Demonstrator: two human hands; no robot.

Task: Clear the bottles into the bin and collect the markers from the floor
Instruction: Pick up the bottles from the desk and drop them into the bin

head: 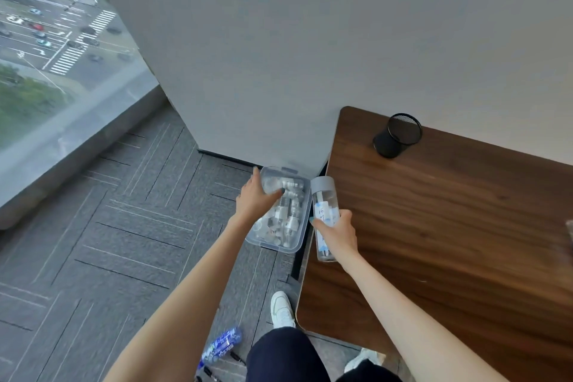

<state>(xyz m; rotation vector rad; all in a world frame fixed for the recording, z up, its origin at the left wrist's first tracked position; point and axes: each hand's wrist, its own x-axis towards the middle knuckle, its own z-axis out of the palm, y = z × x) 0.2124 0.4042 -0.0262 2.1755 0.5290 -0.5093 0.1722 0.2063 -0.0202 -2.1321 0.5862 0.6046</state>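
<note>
Over the bin (276, 245), the left hand (255, 200) curls round a clear bottle (273, 184) and looks ready to let go. Just right of those fingers, the right hand (336, 234) grips a grey-capped bottle (324, 195); it should go next. Markers (237, 359) lie on the floor (124, 226), far behind both.

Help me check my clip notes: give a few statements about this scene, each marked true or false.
1. The right hand holds a grey-capped bottle. True.
2. The left hand rests on a table. False: it grips a clear bottle over the bin, which stands on the floor beside the desk.
3. The mesh pen cup holds markers. False: none stick out of it; markers lie on the floor.
4. A blue-labelled bottle lies on the floor. True.
</note>
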